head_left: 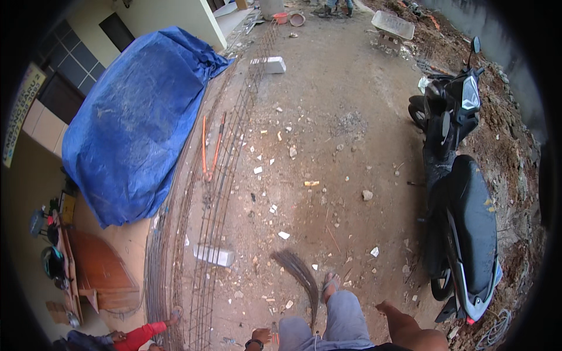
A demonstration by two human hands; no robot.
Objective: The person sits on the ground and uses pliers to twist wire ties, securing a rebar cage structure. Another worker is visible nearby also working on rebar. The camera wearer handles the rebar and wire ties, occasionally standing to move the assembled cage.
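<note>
My left hand [261, 335], with a dark band at its wrist, is low in the head view beside my left knee. Its fingers look curled, next to a slim orange-and-grey thing [275, 332] too small to name. My right hand [383, 306] hangs over the dirt to the right of my right knee, fingers loosely apart and nothing visible in them. A bundle of thin dark wire [298, 270] lies fanned out in front of my knees, its lower end between them. My sandalled foot [331, 282] stands beside it.
Left of me run a long rebar cage [228, 149], loose rods [161, 257], white blocks [213, 255] and an orange-handled bolt cutter [212, 153]. A co-worker's red sleeve [140, 337] reaches in. A blue tarp [134, 123] lies behind; a motorbike [468, 205] stands right, a wheelbarrow [393, 24] far off.
</note>
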